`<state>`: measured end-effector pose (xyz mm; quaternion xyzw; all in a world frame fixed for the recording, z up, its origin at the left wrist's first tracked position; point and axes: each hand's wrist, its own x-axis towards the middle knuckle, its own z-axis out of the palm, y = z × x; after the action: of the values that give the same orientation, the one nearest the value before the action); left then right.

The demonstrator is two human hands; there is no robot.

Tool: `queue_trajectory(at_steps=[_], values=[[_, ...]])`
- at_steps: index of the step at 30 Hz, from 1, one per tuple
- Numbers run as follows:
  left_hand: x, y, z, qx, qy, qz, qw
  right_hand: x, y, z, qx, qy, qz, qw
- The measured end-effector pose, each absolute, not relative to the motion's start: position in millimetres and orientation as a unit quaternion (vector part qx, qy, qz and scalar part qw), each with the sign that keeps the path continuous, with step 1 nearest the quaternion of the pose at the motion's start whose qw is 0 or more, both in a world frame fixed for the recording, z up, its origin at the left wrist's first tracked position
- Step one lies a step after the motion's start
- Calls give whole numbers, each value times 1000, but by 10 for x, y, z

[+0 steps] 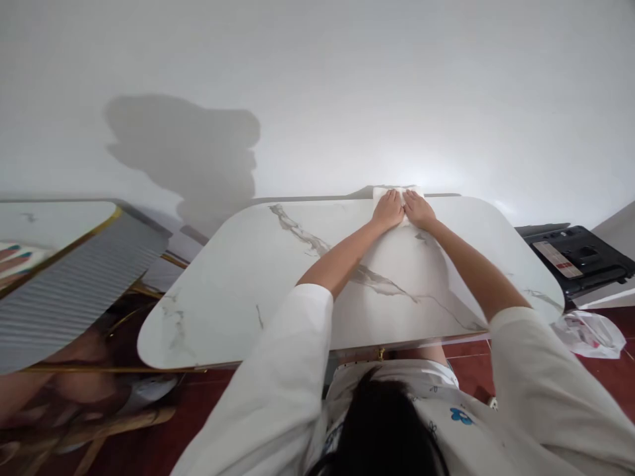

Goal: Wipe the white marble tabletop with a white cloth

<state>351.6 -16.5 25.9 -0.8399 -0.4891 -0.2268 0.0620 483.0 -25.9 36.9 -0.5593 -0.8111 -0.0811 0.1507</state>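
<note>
A white cloth (397,193) lies at the far edge of a white marble-patterned table (238,277), close to the wall. My left hand (387,210) and my right hand (417,209) rest side by side on it, fingers stretched flat and pressing down. Both arms reach across the table top from white sleeves. Most of the cloth is hidden under the hands.
A second marble table with a gold rim and ribbed side (64,277) stands at the left. A black device (578,258) sits at the right, with a crumpled plastic bag (590,330) on the red floor below. A white wall rises behind the table.
</note>
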Motion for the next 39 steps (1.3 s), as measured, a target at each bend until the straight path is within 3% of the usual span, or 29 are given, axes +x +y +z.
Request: queue_trajectory(at_steps=[10, 16, 25, 39], values=[[3471, -353, 245, -844, -488, -221, 37, 4800, -433, 352, -567, -809, -54, 144], [3271, -1317, 158, -865, -455, -212, 19, 4749, -1421, 289, -554, -822, -13, 130], [3124, -3006, 121, -857, -457, -237, -6, 4661, -3134, 181, -533, -823, -33, 196], [4151, -2848, 248, -890, -393, -228, -30, 5812, -3106, 241, -554, -813, -59, 168]])
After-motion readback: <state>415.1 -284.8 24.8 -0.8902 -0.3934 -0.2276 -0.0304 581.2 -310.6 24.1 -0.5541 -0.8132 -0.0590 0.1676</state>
